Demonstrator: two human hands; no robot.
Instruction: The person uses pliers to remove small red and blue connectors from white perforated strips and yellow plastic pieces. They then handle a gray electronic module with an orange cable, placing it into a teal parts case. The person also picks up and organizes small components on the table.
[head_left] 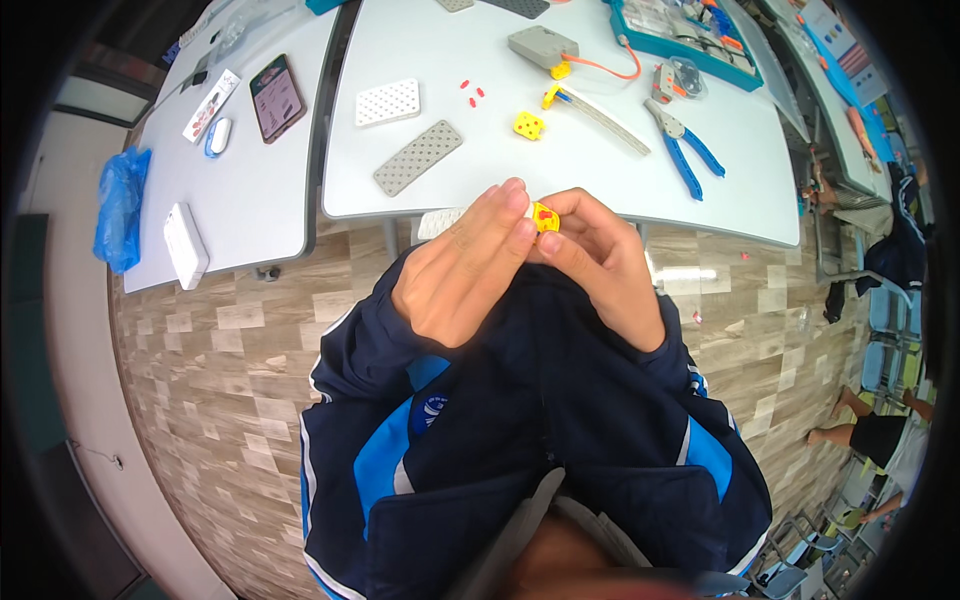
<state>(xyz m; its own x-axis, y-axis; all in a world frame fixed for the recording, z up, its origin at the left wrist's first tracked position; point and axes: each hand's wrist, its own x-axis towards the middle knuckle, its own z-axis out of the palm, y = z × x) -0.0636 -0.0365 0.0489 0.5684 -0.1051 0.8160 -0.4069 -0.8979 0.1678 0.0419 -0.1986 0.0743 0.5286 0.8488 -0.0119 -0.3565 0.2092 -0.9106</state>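
My left hand [462, 268] is closed on a white perforated plate [438, 223]. One end of the plate sticks out to the left of the hand, and most of it is hidden behind my fingers. My right hand [605, 262] pinches a small yellow block [546, 217] with red pegs in it. This block sits against my left fingertips, at the right end of the plate; whether the two are joined I cannot tell. Both hands are over my lap, just off the table's near edge.
On the white table [350, 170] lie a grey perforated plate [419, 158], a white plate [388, 102], red pegs [474, 92], a yellow block [528, 125], blue-handled pliers [684, 145], a grey box with an orange cable [543, 45] and a teal parts tray [640, 48]. A phone [277, 98] rests on the left table.
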